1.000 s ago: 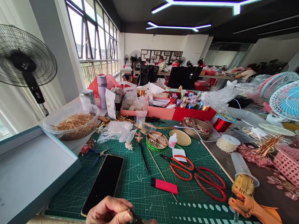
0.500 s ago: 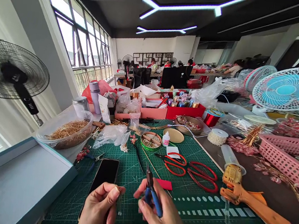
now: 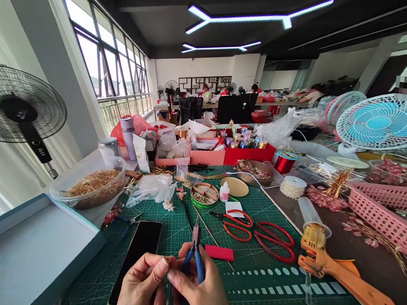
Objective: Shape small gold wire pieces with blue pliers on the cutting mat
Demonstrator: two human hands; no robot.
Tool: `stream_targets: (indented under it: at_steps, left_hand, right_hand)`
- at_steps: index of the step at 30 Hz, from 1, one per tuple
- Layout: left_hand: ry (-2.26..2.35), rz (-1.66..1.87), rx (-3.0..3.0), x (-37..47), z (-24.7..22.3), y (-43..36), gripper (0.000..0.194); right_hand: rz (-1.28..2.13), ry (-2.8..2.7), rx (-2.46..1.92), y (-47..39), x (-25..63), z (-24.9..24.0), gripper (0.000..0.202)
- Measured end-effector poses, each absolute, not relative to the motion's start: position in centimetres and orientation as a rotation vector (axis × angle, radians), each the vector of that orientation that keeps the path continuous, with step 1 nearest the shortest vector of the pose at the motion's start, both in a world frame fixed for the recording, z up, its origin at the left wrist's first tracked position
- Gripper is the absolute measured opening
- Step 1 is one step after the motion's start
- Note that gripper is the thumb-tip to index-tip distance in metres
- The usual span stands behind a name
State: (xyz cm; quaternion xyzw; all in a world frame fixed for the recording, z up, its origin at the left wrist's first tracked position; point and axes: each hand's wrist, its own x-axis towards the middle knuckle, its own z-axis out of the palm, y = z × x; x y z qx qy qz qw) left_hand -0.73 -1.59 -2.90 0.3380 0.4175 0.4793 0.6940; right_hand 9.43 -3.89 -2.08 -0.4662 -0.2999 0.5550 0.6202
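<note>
Blue-handled pliers (image 3: 194, 254) rest in my right hand (image 3: 203, 292), their dark jaws pointing up and away over the mat. The right thumb tip reaches across to my left hand (image 3: 146, 285). My left thumb and forefinger are pinched together on something small, too tiny to name. Both hands meet above the front of the green cutting mat (image 3: 247, 278). A black phone (image 3: 137, 259) lies flat just left of the left hand. Beyond the pliers is a red rectangular piece (image 3: 219, 252).
Red-handled scissors (image 3: 276, 241) lie right of centre, near a divided bead tin (image 3: 204, 195) and a small glue bottle (image 3: 224, 192). An orange glue gun (image 3: 347, 281) stands at right. An open box (image 3: 26, 244) and a tub of golden stems (image 3: 90, 182) occupy the left.
My right hand has moved left with the pliers, and its thumb now meets my left fingers. The pliers have turned more upright. The view has shifted slightly.
</note>
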Motion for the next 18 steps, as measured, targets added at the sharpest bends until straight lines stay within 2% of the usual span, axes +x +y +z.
stream_targets:
  at_steps: [7, 13, 18]
  left_hand:
    - [0.939, 1.111, 0.726, -0.5, -2.6, -2.0, 0.039]
    - [0.926, 1.010, 0.619, -0.4, -2.1, -2.2, 0.046]
    - [0.752, 0.840, 0.696, -0.2, -2.3, -2.3, 0.049]
  right_hand:
    - [1.338, -0.617, -1.053, -3.8, 9.6, -1.9, 0.041]
    - [1.109, -1.019, -1.259, -3.6, 11.7, -0.4, 0.023]
    - [0.998, -1.285, -1.393, -3.6, 13.1, 1.0, 0.027]
